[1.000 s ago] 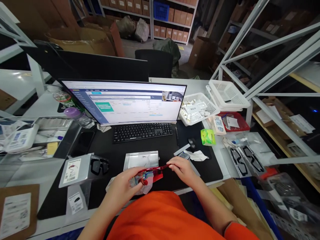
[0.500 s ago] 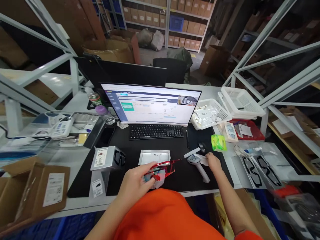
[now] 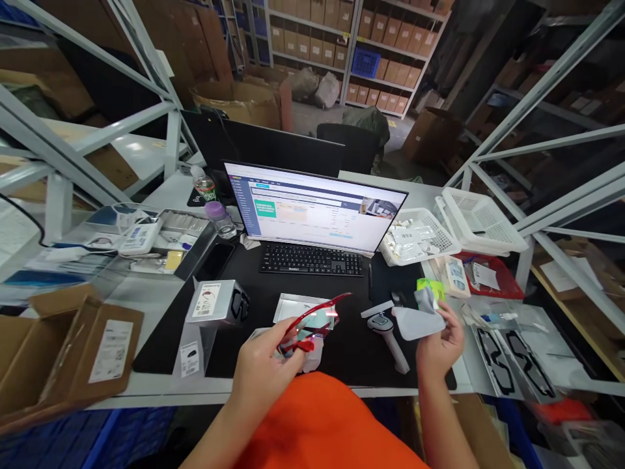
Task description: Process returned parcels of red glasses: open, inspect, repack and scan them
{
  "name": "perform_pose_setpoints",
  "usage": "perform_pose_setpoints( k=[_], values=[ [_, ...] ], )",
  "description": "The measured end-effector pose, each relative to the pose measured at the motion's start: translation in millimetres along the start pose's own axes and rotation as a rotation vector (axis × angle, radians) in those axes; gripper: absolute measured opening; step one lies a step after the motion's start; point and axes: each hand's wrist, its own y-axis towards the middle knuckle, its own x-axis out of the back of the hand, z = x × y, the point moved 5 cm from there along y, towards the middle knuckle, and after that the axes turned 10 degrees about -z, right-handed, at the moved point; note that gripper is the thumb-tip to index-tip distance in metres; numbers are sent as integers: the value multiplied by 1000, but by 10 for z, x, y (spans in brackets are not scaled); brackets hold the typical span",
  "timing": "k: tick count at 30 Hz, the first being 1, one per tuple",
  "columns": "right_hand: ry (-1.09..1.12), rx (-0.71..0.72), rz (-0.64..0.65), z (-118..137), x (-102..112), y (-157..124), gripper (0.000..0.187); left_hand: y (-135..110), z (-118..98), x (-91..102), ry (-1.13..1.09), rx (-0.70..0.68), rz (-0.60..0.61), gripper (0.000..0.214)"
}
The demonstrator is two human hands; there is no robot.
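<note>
My left hand (image 3: 266, 365) is closed on a pair of red-framed glasses (image 3: 319, 319), held above the front of the black desk mat (image 3: 346, 358). Some crumpled, whitish clear wrap (image 3: 312, 359) hangs just under the glasses. A grey cloth (image 3: 420, 322) is pinched in my right hand (image 3: 442, 342), raised over the mat's right side. To the left of that hand lies a grey barcode scanner (image 3: 390, 339). Behind the glasses sits an open shallow white box (image 3: 288, 306). A bright green packet (image 3: 432, 286) is partly hidden behind the cloth.
A lit monitor (image 3: 312, 205) stands behind a black keyboard (image 3: 312, 260). On the left are a silver product box (image 3: 219, 303) and an open cardboard box (image 3: 112, 352). White baskets (image 3: 420, 238), a red tray (image 3: 508, 286) and black-framed goggles (image 3: 495, 361) fill the right side.
My right hand has lifted from beside the scanner, and the grey cloth now shows spread out in it. The left hand still holds the glasses, turned slightly. The view has shifted.
</note>
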Motion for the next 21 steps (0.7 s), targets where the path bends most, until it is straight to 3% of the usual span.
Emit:
perform_pose_setpoints(
  k=[3, 6, 9, 11, 14, 21],
  values=[
    [294, -380, 175, 293, -346, -419, 24, -52, -61, 16, -9, -18, -113, 45],
    [437, -766, 421, 619, -670, -915, 32, -108, -68, 19, -91, 75, -207, 56],
    [514, -978, 635, 1005, -888, -1291, 36, -143, -51, 11, -100, 119, -266, 57],
    [565, -997, 750, 1227, -990, -1445, 36, -154, -34, 11, -40, 92, -282, 56],
    [604, -899, 884, 1423, -1076, -1565, 35, -171, 6, 29, 43, 52, -273, 58],
    [367, -625, 912, 1387, -1093, -1553, 21, -227, 131, 72, -131, 94, -275, 57]
  ],
)
